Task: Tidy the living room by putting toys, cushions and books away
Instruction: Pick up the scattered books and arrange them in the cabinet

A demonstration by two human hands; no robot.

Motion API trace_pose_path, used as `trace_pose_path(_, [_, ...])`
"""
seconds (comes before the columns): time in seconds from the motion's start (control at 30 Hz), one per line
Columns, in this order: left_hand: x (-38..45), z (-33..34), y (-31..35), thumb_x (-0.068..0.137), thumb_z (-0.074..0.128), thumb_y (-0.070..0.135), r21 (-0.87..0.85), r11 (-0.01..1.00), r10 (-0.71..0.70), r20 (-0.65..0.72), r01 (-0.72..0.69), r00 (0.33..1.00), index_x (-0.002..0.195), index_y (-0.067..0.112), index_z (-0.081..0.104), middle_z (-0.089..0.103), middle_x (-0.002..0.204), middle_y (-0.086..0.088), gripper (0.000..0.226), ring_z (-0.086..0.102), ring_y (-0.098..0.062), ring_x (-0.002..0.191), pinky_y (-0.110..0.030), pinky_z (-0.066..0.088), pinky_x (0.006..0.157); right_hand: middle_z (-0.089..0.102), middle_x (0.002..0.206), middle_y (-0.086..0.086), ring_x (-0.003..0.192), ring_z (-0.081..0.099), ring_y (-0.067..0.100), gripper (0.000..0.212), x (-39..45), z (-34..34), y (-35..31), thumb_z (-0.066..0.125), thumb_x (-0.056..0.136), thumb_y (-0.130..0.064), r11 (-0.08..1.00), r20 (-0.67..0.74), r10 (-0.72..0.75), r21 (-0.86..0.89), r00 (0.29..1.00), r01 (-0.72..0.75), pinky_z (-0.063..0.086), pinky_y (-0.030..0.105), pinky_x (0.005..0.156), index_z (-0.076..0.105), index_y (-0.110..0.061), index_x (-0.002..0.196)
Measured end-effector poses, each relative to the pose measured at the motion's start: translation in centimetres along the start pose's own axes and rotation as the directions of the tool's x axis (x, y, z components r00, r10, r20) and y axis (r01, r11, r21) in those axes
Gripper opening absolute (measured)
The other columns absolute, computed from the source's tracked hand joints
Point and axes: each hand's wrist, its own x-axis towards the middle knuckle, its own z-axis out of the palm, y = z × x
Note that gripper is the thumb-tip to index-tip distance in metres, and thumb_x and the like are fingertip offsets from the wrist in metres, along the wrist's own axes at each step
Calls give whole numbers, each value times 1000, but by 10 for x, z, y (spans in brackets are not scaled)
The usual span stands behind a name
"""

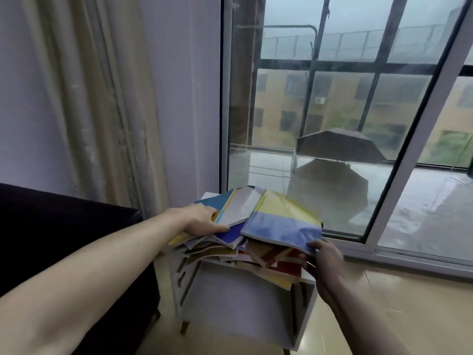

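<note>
A messy pile of several thin books [230,249] lies on top of a small white side table [230,298] by the window. My left hand [202,221] grips the left side of the pile, thumb on a grey and blue book [238,208]. My right hand [322,262] holds the near right corner of a yellow and blue book [284,221] that lies tilted on top. Lower books in yellow, brown and red stick out unevenly over the table's edge.
A dark sofa arm [64,226] stands to the left of the table. Beige curtains [102,98] hang behind it. A large sliding window [332,111] fills the right side, its frame close behind the table. Tan floor [384,303] lies to the right.
</note>
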Motion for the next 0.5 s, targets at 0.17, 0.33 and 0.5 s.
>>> trace_pose_path(0.17, [8, -7, 12, 90, 45, 67, 163, 987, 4, 26, -8, 1000, 129, 24, 50, 58, 117, -4, 57, 57, -20, 98, -38, 49, 85, 59, 71, 8, 69, 52, 26, 22, 20, 9, 25, 51, 67, -28, 994, -96, -82, -72, 992, 76, 42, 44, 64, 66, -15, 75])
trace_pose_path(0.33, [11, -9, 19, 97, 49, 44, 150, 988, -38, -6, 39, 999, 122, 23, 50, 55, 103, 1, 33, 55, -16, 91, -33, 47, 76, 58, 68, 8, 68, 50, 26, 19, 23, 10, 23, 50, 74, -23, 995, -203, -94, -4, 975, 95, 41, 43, 65, 63, -13, 64])
trace_pose_path(0.5, [7, -21, 13, 93, 50, 19, 82, 990, -90, -236, 112, 968, 114, 17, 62, 64, 115, -10, 25, 55, -24, 89, -33, 47, 76, 51, 67, 12, 66, 47, 31, 19, 26, 5, 36, 52, 76, -14, 997, -320, -53, 36, 946, 68, 42, 39, 60, 60, -11, 58])
